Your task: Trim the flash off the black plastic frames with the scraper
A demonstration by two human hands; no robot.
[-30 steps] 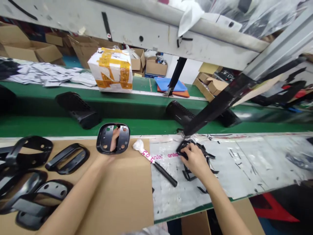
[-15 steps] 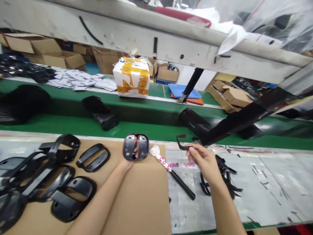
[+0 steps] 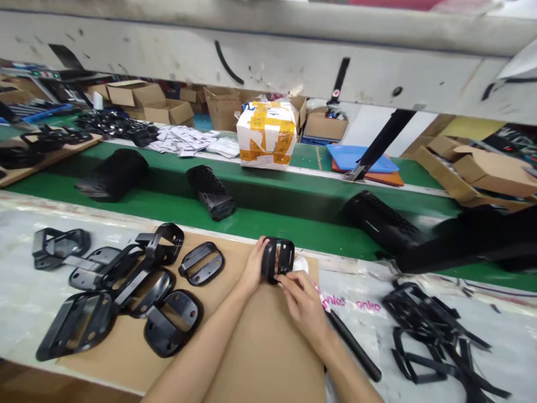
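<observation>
Both my hands are on one black frame piece (image 3: 278, 259), centre of the frame: left hand (image 3: 254, 268) wrapped round its left side, right hand (image 3: 302, 299) pinching its lower right edge. It's standing on the cardboard sheet (image 3: 260, 358). Roughly seven more frames (image 3: 126, 280) are piled lower left. Three black mesh cylinders (image 3: 211, 192) lie on the green belt (image 3: 268, 218). Taped box (image 3: 267, 133) at upper centre is shut, contents hidden.

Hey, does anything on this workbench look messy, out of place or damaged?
Nothing looks damaged. The black strips at the right lie in a loose tangle on the plastic sheet, and the black frames at the left are heaped crisscross. Both hands hold one black frame part upright over the cardboard.
</observation>
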